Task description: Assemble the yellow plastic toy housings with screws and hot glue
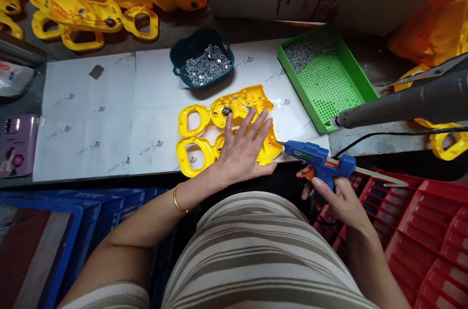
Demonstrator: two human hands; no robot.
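Observation:
Two yellow plastic shell halves with ring handles lie side by side on the white sheet. The far shell [239,97] shows a round speaker-like part [226,110] and thin wires inside. My left hand [243,148] rests with fingers spread across the near shell [196,157], hiding much of its inside; its fingertips reach onto the far one. In my right hand [338,197] is a blue glue gun [316,155], fingers at its orange trigger [308,173]. Its nozzle points left, close to the near shell's right end. A glue stick [380,177] sticks out of the back.
A dark teal basket [203,80] and a green tray [310,104] hold small metal screws. A grey electric screwdriver [395,104] juts in from the right. Yellow shells [84,11] pile up at back left. A purple phone [20,145] lies left. Blue [106,211] and red crates [420,216] stand below.

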